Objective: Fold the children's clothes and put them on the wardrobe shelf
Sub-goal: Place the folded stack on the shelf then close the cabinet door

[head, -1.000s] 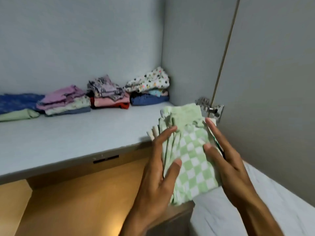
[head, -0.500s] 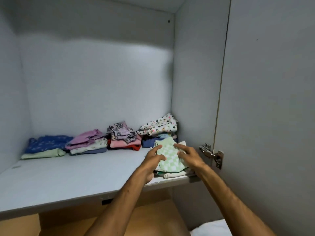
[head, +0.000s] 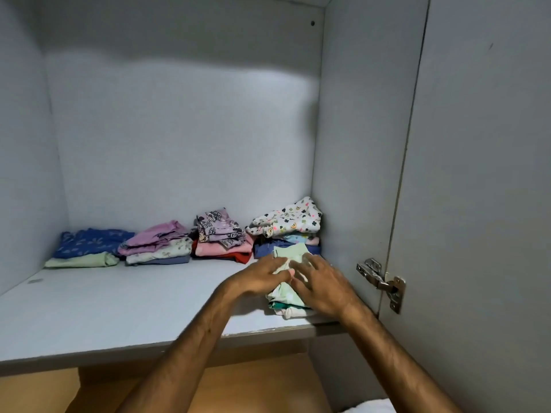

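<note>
We've set the folded green garment [head: 290,254] on the shelf [head: 119,305], just in front of the rt-most stack [head: 287,226]; both hands [head: 262,277] [head: 323,281] lie flat on it, fingers splayed, prob. pressing it neat.

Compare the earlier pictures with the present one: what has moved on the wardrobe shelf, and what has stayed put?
The green checked garment, held in the air before the shelf a second ago, now lies on it at the right front, on a small pile. The left hand and right hand rest flat on it, no longer gripping. The four folded stacks along the back wall have not moved.
</note>
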